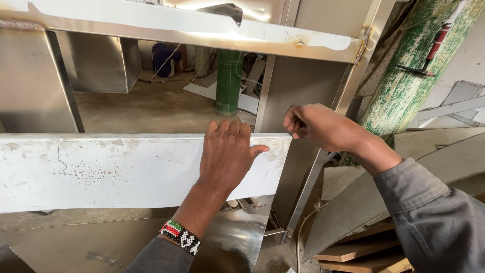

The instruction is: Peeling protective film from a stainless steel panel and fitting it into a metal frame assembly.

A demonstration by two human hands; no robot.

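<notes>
A steel frame of sheet metal stands in front of me. My left hand (227, 154) lies flat, fingers together, on its white film-covered cross panel (101, 169), near the panel's right end. My right hand (316, 126) is at the panel's upper right corner beside the upright steel post (298, 91), with its fingertips pinched together at the corner; what they pinch is too small to tell. A beaded wristband (181, 236) sits on my left wrist. Both arms wear grey sleeves.
A top rail (177, 30) with partly peeled white film crosses above. A green painted column (404, 86) stands at right, a green pipe (229, 81) behind the frame. Loose metal sheets (364, 202) and wood boards (358, 250) lie at lower right. Concrete floor shows through the frame.
</notes>
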